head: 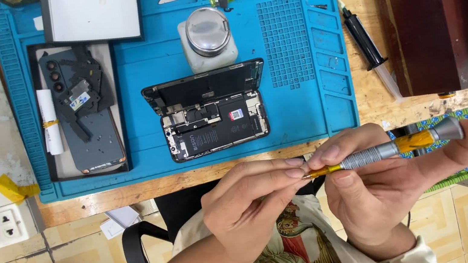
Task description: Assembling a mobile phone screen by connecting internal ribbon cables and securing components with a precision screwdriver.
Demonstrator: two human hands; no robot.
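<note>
Below the blue silicone work mat [306, 121], right hand [376, 191] grips the slim steel-and-amber precision screwdriver [389, 149] while left hand [251, 208] fingertips pinch its tip. I'd seat that bit square, well clear of the opened black smartphone [210, 116].

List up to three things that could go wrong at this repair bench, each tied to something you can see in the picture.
1. The left hand pinches the tip of the screwdriver held by the right hand off the mat, over the lap; a bit or screw could drop to the floor.
2. The opened phone lies with its insides bare; its propped screen could get knocked.
3. The dispenser bottle stands just behind it; tipping might wet the board.
</note>
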